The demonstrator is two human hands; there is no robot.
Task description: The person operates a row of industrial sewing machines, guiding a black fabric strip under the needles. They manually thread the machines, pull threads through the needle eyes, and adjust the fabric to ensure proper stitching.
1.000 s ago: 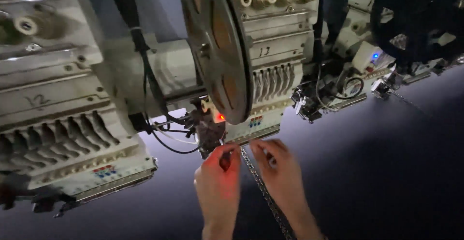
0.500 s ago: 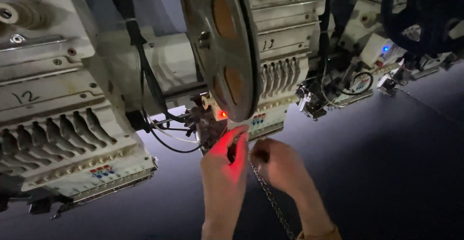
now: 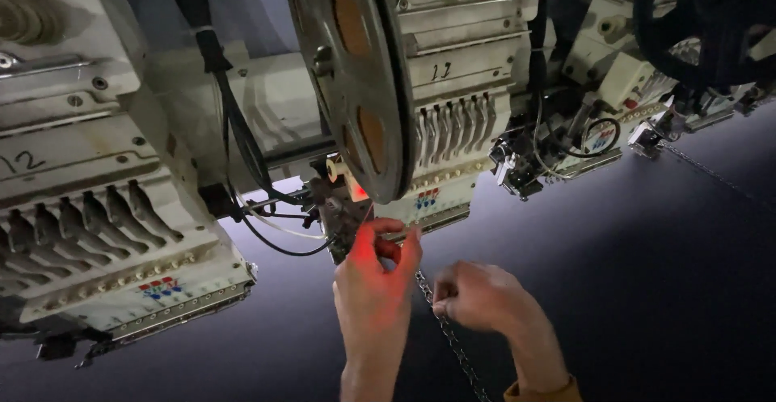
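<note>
My left hand [image 3: 373, 285] reaches up to the small metal device [image 3: 343, 208] under the middle embroidery head [image 3: 453, 103], fingers pinched there and lit red by the machine's lamp. My right hand [image 3: 477, 295] is closed around a thin strip of sequins [image 3: 449, 341] that runs from the device down across the dark fabric [image 3: 647, 289]. A large grey reel with orange openings [image 3: 352, 70] hangs on the side of the head, just above both hands.
A second embroidery head [image 3: 89, 208] with a row of levers stands at the left, and a third [image 3: 614, 86] at the right beside a black reel [image 3: 711, 22]. Black cables [image 3: 242, 143] hang between the left and middle heads.
My right hand has slid down and to the right along the strip, away from my left hand. My left hand has stayed up at the device.
</note>
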